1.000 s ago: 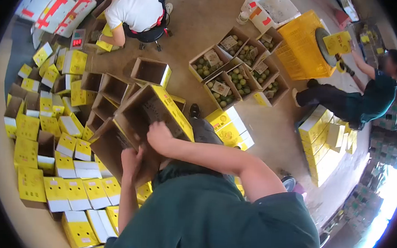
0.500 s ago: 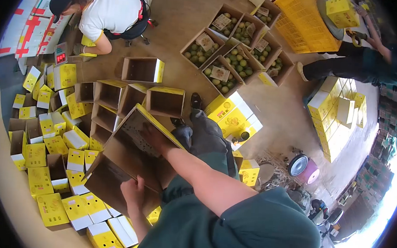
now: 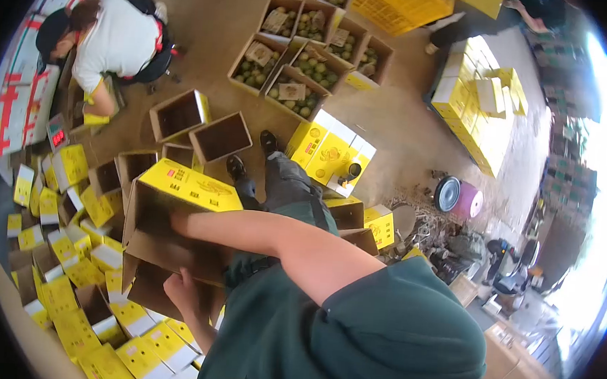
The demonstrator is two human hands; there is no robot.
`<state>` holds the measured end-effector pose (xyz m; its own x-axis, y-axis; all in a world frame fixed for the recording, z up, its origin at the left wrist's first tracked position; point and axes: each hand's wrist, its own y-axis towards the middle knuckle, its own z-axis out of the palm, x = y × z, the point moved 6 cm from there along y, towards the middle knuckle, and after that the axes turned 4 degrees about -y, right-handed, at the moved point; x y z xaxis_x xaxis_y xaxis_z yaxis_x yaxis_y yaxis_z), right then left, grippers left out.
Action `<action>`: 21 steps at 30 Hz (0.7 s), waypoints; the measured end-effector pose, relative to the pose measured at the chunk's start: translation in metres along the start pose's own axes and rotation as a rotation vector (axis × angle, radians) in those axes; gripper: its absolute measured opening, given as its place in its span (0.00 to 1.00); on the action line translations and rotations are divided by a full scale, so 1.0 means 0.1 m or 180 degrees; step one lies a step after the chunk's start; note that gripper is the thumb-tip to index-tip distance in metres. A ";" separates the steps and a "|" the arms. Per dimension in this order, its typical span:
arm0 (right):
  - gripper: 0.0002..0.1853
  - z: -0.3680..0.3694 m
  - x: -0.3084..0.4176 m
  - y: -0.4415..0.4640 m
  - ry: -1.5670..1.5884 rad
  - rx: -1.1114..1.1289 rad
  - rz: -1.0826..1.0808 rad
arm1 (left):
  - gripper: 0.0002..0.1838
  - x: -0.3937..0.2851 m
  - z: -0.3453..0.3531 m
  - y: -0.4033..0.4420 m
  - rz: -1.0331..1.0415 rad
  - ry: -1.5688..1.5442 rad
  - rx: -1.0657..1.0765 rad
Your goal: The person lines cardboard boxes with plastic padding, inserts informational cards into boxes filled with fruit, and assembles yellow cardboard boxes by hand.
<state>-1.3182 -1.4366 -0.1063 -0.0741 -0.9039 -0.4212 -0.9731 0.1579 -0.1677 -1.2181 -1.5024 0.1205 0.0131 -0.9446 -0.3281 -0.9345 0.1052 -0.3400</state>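
Note:
An open cardboard box with a printed yellow side is tilted in front of my body, its brown inside facing me. My right hand reaches into it, and the fingers are lost in the shadow. Below, my left hand is closed at the brown cardboard edge. Under that edge is another brown hollow; I cannot tell whether it is part of the same box or a second one. Several open boxes stand on the floor just beyond.
Many yellow and white boxes are heaped at left. Boxes of round green fruit stand ahead, near a yellow crate. A co-worker in a white shirt bends at upper left. Stacked cartons are at right.
The box has turned, so its printed yellow side now shows. My right hand has gone deeper into shadow inside it. My view has swung, shifting the surroundings left and up.

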 end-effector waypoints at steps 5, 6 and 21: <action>0.09 -1.47 -1.11 -0.54 0.2697 0.0263 -0.2704 | 0.21 0.51 -0.02 0.34 0.0555 -0.0168 -0.0050; 0.09 -1.59 -1.36 -0.60 0.3043 -0.0224 -0.2569 | 0.21 0.54 -0.03 0.39 0.0601 -0.0061 -0.0024; 0.09 -0.38 -4.01 -2.03 0.4574 -0.1189 0.1358 | 0.24 -0.28 -0.03 0.81 0.1823 0.0361 -0.0163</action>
<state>-1.0993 -1.1213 0.1308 -0.2786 -0.4615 0.8423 -0.8069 0.5881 0.0553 -1.2954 -1.4686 0.1047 -0.5347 -0.7693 -0.3496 -0.7974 0.5963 -0.0925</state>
